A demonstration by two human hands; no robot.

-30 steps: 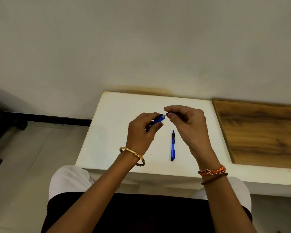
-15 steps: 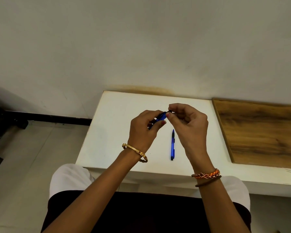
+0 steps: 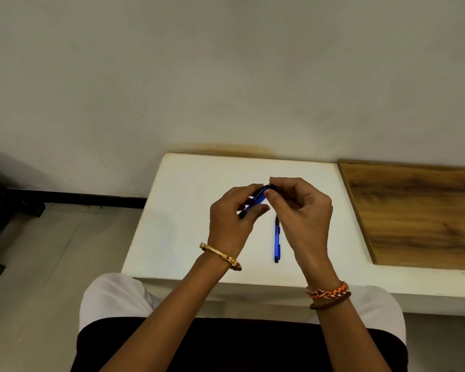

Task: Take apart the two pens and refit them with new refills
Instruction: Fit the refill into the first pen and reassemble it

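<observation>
A person seated at a white rectangular worktop (image 3: 188, 210) holds a slim blue plastic pen (image 3: 256, 200) above it, the left hand (image 3: 230, 218) curled round the barrel to steady it while the right hand (image 3: 298, 208) pinches the dark tip end between thumb and forefinger, a grip that suggests unscrewing (the joint itself is hidden by fingers). A second blue pen with a black clip (image 3: 276, 241) lies on the worktop just below the hands, apparently awaiting its turn. No brand, label or lettering is legible on either pen.
</observation>
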